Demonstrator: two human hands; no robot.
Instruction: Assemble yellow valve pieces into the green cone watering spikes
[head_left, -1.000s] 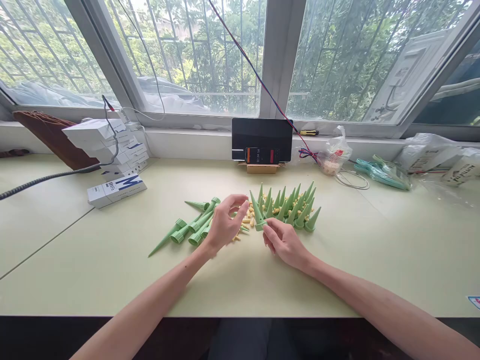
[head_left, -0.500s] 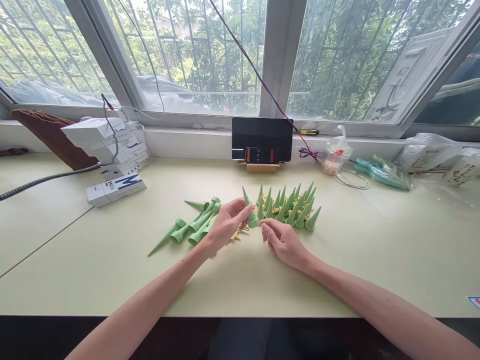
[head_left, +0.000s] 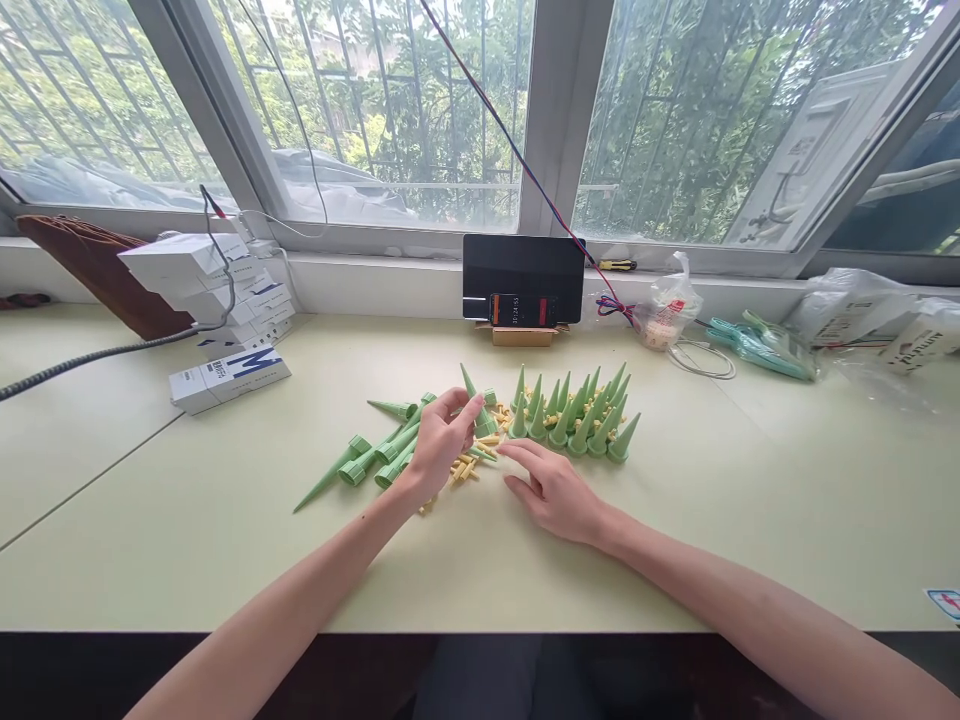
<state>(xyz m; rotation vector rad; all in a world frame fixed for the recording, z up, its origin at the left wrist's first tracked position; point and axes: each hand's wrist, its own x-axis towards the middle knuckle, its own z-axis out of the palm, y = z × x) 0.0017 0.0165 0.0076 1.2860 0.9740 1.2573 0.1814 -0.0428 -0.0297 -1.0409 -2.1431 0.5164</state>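
My left hand (head_left: 437, 445) is closed on a green plastic watering spike (head_left: 486, 424), its tip pointing up and slightly tilted. To the right, my right hand (head_left: 556, 495) has its thumb and fingers apart, holding nothing. Its fingertips reach the edge of a scatter of small yellow plastic valves (head_left: 465, 468); whether they touch one I cannot tell. Several green spikes (head_left: 558, 435) stand upright in rows beyond my right hand, with yellow pieces among them. On the left, several more green spikes (head_left: 352, 472) lie in a loose pile, partly behind my left hand.
A phone (head_left: 523, 310) leans against a black tablet (head_left: 523, 265) on a small cardboard stand. White boxes (head_left: 229, 378) and a black cable (head_left: 112, 350) are at the left. Plastic bags (head_left: 855, 300) and a teal bundle (head_left: 757, 345) lie along the right back.
My left hand has moved left with the watering spike, away from the upright rows. My right hand has shifted slightly left toward the yellow valves, its fingers spreading.
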